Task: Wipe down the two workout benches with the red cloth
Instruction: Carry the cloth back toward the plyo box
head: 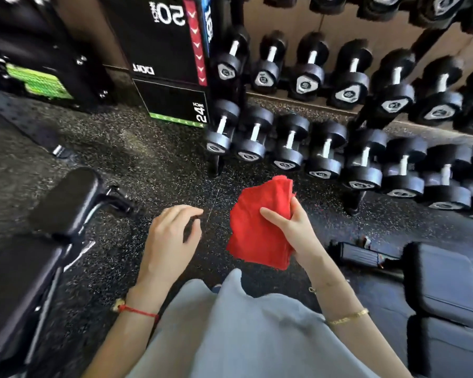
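Note:
My right hand [292,227] holds a folded red cloth [257,227] in the air over the floor, thumb across its front and fingers behind it. My left hand [170,236] hovers a little to the left of the cloth, fingers loosely curled, holding nothing. One black padded bench [25,263] stands at the lower left, its round end pad nearest the hands. A second black bench [445,290] lies at the lower right. Neither hand touches a bench.
A rack with several black dumbbells [325,148] fills the right and back. Black plyo boxes [172,64] stand at the back centre. The speckled rubber floor [137,159] lies between the benches. A black bench foot [363,255] sticks out near the right bench.

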A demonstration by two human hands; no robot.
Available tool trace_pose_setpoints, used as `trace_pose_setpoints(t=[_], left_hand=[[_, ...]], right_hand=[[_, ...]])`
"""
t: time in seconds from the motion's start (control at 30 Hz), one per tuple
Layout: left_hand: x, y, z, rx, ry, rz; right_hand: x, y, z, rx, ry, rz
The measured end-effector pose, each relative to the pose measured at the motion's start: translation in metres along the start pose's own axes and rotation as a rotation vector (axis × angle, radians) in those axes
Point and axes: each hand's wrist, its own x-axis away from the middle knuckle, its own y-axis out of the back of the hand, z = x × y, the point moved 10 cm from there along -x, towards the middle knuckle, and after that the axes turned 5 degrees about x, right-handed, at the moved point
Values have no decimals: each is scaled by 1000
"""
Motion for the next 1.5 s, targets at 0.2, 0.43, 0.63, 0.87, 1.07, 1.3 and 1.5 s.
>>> trace_pose_setpoints(t=[0.2, 0.43, 0.63, 0.87, 1.07, 1.3, 1.5], left_hand=[[-44, 44, 66, -52, 62, -78], [-98, 54, 127, -60, 172, -134], [-176, 59, 167, -62, 234, -197], [-292, 79, 211, -101, 323, -340], [-353, 92, 254, -105, 424, -390], [-418, 112, 329, -112, 493, -390], [-503, 142, 417, -93, 441, -356]], right_hand=[[-68, -83, 29, 43, 7, 85], [-153, -142, 47, 109, -24, 184], [-245, -189, 75, 93, -47, 257], [-375, -255, 153, 144, -26, 416], [-454, -312, 190, 184, -28, 499], [-533, -383, 189, 189, -97, 533], [-611, -463, 205, 168, -95, 499]])
